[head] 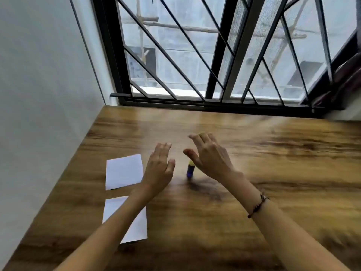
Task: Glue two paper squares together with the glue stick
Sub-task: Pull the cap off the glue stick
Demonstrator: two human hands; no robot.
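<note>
Two white paper squares lie on the wooden table at the left: the far paper square [124,171] and the near paper square [134,223], which my left forearm partly covers. A small blue glue stick [190,170] with a yellow band stands upright between my hands. My left hand [159,168] hovers open just right of the far square, holding nothing. My right hand [208,156] hovers open above and just right of the glue stick, fingers spread, hiding its top. Neither hand touches the glue stick as far as I can see.
The wooden table [273,173] meets a white wall [39,94] on the left and a barred window [195,55] at the back. A cord bracelet [257,205] is on my right wrist. A dark cloth [343,79] lies at the far right sill.
</note>
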